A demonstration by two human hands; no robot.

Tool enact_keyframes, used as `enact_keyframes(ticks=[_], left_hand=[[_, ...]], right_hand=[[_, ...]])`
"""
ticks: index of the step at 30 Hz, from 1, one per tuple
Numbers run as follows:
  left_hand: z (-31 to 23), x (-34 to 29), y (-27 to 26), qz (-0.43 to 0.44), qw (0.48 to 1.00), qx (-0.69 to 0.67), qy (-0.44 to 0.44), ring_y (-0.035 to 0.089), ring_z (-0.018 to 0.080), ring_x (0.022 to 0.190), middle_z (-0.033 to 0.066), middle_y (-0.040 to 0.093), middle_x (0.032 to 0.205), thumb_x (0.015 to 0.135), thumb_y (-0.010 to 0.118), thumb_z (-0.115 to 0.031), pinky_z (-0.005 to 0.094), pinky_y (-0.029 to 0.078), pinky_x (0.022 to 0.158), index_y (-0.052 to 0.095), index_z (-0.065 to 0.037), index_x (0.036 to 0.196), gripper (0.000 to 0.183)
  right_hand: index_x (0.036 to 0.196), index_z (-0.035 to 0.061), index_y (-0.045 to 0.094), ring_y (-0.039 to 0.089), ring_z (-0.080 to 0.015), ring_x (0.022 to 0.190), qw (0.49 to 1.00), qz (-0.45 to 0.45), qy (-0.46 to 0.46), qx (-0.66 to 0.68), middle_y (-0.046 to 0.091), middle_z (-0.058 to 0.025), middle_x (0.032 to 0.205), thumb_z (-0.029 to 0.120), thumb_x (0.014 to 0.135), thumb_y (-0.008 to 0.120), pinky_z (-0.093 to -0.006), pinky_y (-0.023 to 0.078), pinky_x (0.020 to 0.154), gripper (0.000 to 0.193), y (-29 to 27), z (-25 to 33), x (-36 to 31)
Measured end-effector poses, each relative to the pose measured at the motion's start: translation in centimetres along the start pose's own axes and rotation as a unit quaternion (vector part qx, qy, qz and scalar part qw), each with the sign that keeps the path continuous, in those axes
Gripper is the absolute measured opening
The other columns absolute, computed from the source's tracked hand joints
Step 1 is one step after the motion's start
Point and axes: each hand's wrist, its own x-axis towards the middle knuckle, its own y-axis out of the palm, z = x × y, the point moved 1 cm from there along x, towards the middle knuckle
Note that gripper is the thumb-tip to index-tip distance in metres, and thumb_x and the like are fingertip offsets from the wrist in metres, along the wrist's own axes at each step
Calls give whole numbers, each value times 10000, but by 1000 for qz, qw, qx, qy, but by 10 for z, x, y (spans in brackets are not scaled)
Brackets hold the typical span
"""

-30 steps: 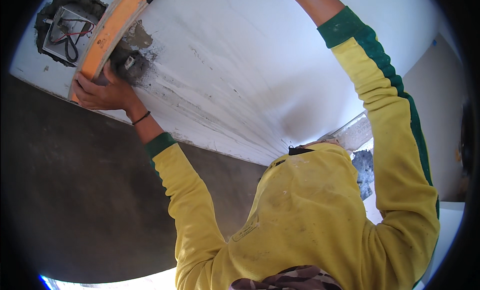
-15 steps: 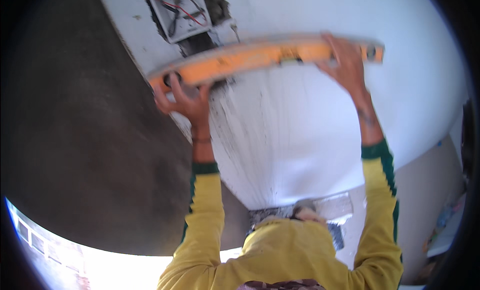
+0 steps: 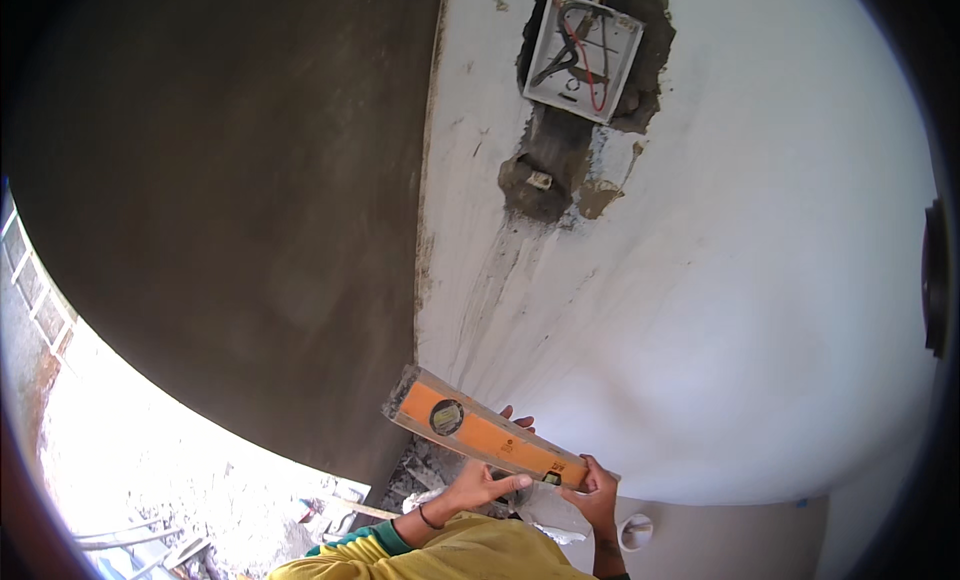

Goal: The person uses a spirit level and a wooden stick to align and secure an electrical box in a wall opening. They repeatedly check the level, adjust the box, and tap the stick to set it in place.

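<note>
An orange spirit level (image 3: pixel 500 436) with grey, dirt-caked edges slants in front of my body, its upper left end beside the wall corner. My left hand (image 3: pixel 484 488) grips it around the middle, thumb on the near side and fingertips showing past the far edge. Close to the lower right end, my right hand (image 3: pixel 597 492) is closed on the level. A round vial (image 3: pixel 447 417) shows near its left end. Above, a white electrical box (image 3: pixel 584 58) with black and red wires sits in a rough patch in the white wall (image 3: pixel 740 280).
A dark plastered wall (image 3: pixel 250 230) meets the white one along a vertical corner. Below the box is a grey mortar patch (image 3: pixel 535 188) with a small pale piece in it. Rubble (image 3: pixel 428 468) lies at the wall's foot, and a white bucket (image 3: pixel 635 531) stands on the floor.
The level has come down from just below the electrical box to in front of my body, tilting lower at its right end. Both hands have moved closer together along it.
</note>
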Motion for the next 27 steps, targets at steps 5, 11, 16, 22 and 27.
enact_keyframes(ticks=[5,11,16,22,27], left_hand=[[-19,-55,-44,-45,976,211,-36,534,276,1325,112,620,1342,757,918,-224,484,431,1128,541,-50,1390,757],[-54,-159,-44,-141,959,244,43,597,286,1250,144,623,1285,723,947,-279,468,519,1054,515,-30,1369,816],[-115,-262,-28,-326,841,391,183,607,299,1179,124,600,1206,688,927,-506,574,457,1114,432,-40,1396,981],[-161,-359,-12,-625,650,248,355,567,314,1207,133,560,1196,823,822,-404,573,395,1162,251,-24,1539,992],[-131,-428,-48,-780,461,373,200,661,203,1134,136,639,1240,876,806,-126,337,519,1023,463,53,1444,688]], right_hand=[[1259,-38,631,358,-76,583,979,203,25,15,403,16,662,307,621,970,-263,320,519,800,51,-36,-3],[1306,76,650,366,-84,559,906,423,-16,-29,397,28,620,291,696,938,-291,334,516,707,93,19,6],[1153,95,704,389,-107,533,822,557,-89,-75,447,-17,600,234,798,863,-309,372,527,413,125,13,45],[976,50,693,576,-203,568,787,592,-128,-119,630,-102,675,243,903,752,-346,461,582,214,161,-4,69],[910,20,691,615,-246,623,796,570,-116,-165,653,-145,721,325,996,642,-369,484,633,322,178,-62,74]])
